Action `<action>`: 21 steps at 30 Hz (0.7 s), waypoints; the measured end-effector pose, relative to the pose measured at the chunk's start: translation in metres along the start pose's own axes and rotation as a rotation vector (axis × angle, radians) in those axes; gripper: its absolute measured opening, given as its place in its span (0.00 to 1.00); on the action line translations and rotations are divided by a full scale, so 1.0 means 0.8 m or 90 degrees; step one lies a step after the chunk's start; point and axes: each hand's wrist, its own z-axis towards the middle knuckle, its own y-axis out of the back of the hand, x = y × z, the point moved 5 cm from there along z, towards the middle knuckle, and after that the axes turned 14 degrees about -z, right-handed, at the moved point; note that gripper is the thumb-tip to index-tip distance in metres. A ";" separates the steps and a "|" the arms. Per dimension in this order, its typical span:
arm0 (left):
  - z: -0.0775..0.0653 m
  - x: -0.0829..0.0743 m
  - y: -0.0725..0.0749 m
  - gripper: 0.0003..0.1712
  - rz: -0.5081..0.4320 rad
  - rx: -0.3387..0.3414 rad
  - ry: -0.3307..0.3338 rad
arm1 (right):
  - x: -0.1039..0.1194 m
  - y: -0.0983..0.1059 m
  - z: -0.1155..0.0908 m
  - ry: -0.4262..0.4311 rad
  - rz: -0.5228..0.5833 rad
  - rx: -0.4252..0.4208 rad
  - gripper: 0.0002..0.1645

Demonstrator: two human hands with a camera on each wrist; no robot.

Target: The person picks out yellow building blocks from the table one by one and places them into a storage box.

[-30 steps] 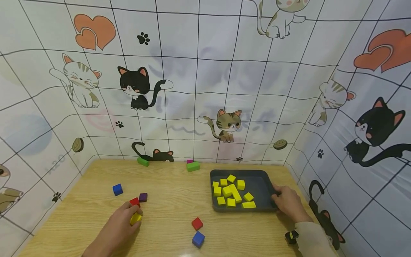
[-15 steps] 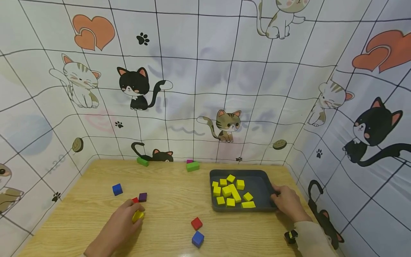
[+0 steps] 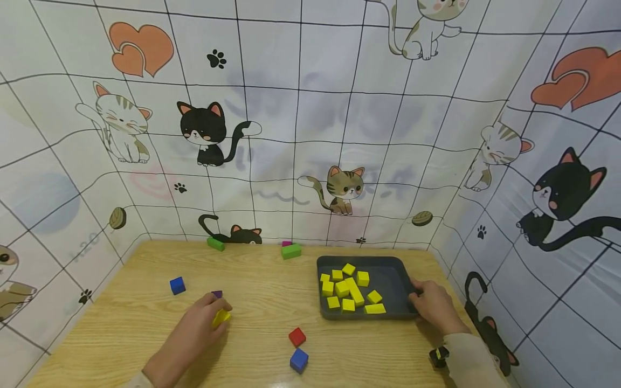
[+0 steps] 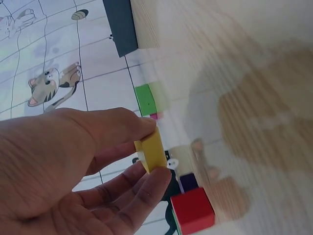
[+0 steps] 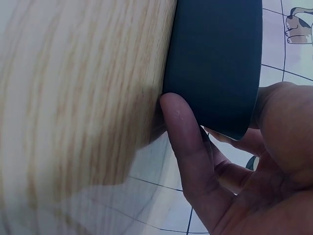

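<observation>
My left hand (image 3: 194,331) pinches a yellow block (image 4: 155,152) between thumb and fingertips, raised over the left part of the table. Just past that hand a purple block (image 3: 216,294) peeks out in the head view. A red cube (image 4: 193,211) shows close by the fingers in the left wrist view, while the hand hides it from the head camera. At the right, my right hand (image 3: 438,308) grips the right side of a dark grey tray (image 3: 395,280), a digit low against its wall (image 5: 212,63). Several yellow blocks (image 3: 342,289) lie in the tray, mostly toward its left.
A blue cube (image 3: 177,286) is at the left. A red cube (image 3: 297,337) and another blue cube (image 3: 299,361) lie front centre. Green blocks (image 3: 291,251) and a magenta piece (image 3: 287,244) sit at the back edge, by the cat-print cloth (image 3: 271,188).
My left hand has moved right and farther from me with the yellow block, covering the red cube in the head view. The right hand and tray have stayed put.
</observation>
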 end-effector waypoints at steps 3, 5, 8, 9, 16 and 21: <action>0.008 -0.007 -0.008 0.18 -0.013 0.004 0.000 | 0.000 0.000 0.000 0.000 0.002 0.001 0.33; 0.014 -0.014 -0.013 0.18 -0.015 0.011 -0.003 | 0.000 -0.001 0.000 -0.002 0.001 0.000 0.33; 0.021 -0.026 -0.019 0.19 -0.020 0.019 -0.012 | 0.000 -0.001 0.001 -0.005 0.001 0.001 0.34; 0.023 -0.030 -0.021 0.19 -0.020 0.021 -0.015 | 0.000 -0.001 0.001 -0.007 0.002 0.003 0.34; 0.041 -0.057 -0.038 0.18 -0.023 0.041 -0.065 | -0.001 -0.003 0.001 -0.017 0.010 0.010 0.34; 0.057 -0.080 -0.054 0.17 -0.027 0.052 -0.124 | -0.002 -0.003 0.002 -0.023 0.015 0.015 0.34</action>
